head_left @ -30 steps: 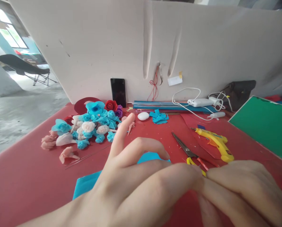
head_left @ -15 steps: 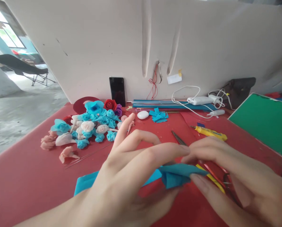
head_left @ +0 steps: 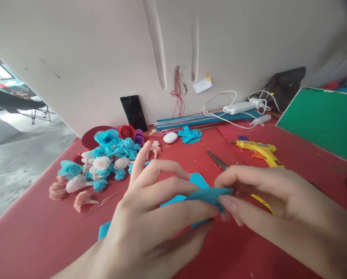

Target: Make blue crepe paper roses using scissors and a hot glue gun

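Observation:
Between both hands is a folded strip of blue crepe paper (head_left: 206, 195). My left hand (head_left: 156, 213) pinches its left part between thumb and index finger, with the other fingers raised or bent above. At the strip's right end, the thumb and fingertips of my right hand (head_left: 266, 205) close on it. More blue paper (head_left: 199, 179) lies on the table behind the strip, partly covered by my fingers. Scissors (head_left: 216, 159) point out from behind my right hand, their handles mostly hidden.
A pile of paper flowers (head_left: 103, 162) in blue, white and pink covers the left of the red table (head_left: 25, 240). Behind lie a white oval case (head_left: 170, 137), blue paper scraps (head_left: 190, 135) and a leaning phone (head_left: 134, 112). A yellow glue gun (head_left: 260, 149) and green board (head_left: 321, 120) are at right.
The view has tilted and shifted. Both hands have moved slightly left and still hold the blue strip, whose right end now sits deeper in the right fingers. More of the glue gun shows.

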The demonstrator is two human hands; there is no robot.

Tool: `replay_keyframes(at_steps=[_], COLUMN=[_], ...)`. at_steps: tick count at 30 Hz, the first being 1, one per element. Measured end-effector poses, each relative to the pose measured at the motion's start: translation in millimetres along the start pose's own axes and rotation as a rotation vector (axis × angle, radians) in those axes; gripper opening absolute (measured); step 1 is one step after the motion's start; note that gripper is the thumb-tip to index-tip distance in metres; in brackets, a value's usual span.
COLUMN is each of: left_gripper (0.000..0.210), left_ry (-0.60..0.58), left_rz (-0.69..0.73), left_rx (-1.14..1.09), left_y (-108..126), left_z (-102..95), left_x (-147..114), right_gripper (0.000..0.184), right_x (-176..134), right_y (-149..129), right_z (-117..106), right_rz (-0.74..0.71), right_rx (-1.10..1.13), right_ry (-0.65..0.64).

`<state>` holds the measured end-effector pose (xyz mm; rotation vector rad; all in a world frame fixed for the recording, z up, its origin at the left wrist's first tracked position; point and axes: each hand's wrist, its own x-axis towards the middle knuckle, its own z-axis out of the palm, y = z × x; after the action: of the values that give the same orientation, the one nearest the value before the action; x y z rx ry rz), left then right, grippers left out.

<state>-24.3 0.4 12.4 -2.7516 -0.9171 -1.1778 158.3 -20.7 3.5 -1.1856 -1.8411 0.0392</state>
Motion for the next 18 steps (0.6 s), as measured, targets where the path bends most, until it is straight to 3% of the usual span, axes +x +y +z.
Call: replay_keyframes(at_steps=[6,10,14,18], left_gripper=[0.009,0.008,0.006,0.009], left_ry=[0.014,0.012,0.000,-0.077], left_rz=[-0.020,-0.048,-0.030,0.049], left_rx=[0.019,0.018,0.029,0.050], left_y=[2.6,5.6,4.3,1.4], left_z=[0.2,-1.6,-0.7,-0.5], left_x=[-1.4,0.4,-1.0,-2.4], right_gripper=[0.023,0.043,0.027,0.015], right_x=[-6.2,-8.1,-6.6,-3.4], right_y=[12.4,27.1,27.4,16.5], right_z=[-10.6,-17.1,-19.4,-15.6], right_rz=[0.115,0.044,-0.022,0.099], right_rx=[0.202,0.178,0.081,0.173], right_ry=[-0.226,-0.279,-0.317,-0.328])
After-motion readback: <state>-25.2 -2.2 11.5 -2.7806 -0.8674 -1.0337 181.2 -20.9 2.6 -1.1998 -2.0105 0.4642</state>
